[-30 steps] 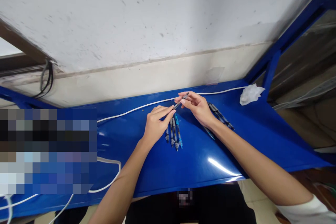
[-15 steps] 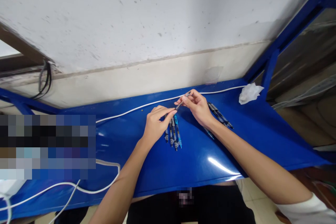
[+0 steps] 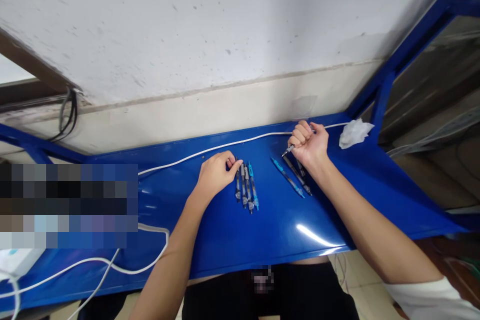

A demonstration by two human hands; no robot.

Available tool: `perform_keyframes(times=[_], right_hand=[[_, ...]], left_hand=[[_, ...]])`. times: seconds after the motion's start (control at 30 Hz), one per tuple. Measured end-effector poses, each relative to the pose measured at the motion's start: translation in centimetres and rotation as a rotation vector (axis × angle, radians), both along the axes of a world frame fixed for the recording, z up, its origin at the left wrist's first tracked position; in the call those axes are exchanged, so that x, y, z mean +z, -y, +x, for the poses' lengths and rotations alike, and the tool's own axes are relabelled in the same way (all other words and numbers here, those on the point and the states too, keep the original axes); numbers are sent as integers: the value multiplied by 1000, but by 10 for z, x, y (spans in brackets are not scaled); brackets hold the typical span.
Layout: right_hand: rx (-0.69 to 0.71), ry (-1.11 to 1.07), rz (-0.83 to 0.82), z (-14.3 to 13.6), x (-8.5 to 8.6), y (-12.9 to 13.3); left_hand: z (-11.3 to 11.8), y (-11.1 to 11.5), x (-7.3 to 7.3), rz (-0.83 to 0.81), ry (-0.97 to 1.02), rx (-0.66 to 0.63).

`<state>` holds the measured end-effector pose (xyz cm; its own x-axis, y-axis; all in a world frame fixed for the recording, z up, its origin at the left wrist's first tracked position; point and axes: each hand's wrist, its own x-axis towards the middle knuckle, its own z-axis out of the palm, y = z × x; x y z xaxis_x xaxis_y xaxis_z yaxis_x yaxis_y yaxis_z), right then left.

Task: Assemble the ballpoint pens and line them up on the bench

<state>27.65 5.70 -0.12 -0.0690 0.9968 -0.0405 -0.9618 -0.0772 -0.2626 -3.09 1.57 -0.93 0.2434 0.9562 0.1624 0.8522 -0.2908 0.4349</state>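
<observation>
My right hand (image 3: 309, 142) is curled in a fist round a pen (image 3: 288, 150), whose tip end sticks out on its left side. Below it a blue pen (image 3: 288, 177) and dark pens (image 3: 298, 175) lie slanted on the blue table (image 3: 225, 245). My left hand (image 3: 220, 172) has its thumb and fingers pinched at the top of a row of pens; whether anything is between them is hidden. The row holds several dark pens (image 3: 243, 187) and a light-blue pen (image 3: 253, 185) at its right end.
A white cable (image 3: 202, 151) runs along the back of the table, before the wall. Crumpled white tissue (image 3: 355, 133) lies at the back right. More white cable (image 3: 131, 272) loops at the left, beside a white object (image 3: 22, 263).
My hands have parted. The right hand has moved right with the pen and closed into a fist; the left has drawn back slightly to the top of the pen row.
</observation>
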Motion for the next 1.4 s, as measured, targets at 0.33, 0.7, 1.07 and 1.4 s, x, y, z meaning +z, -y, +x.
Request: perform_keyframes(times=[0.33, 0.7, 1.07, 1.4], right_hand=[[27, -83, -42, -2, 7, 4], [-17, -25, -15, 2, 5, 0], [-174, 517, 22, -15, 7, -2], [-475, 2076, 446, 67, -20, 95]], left_hand=[[2, 1, 0, 2, -16, -7], [1, 4, 0, 5, -25, -17], [2, 5, -3, 4, 63, -36], [7, 7, 6, 164, 388, -94]])
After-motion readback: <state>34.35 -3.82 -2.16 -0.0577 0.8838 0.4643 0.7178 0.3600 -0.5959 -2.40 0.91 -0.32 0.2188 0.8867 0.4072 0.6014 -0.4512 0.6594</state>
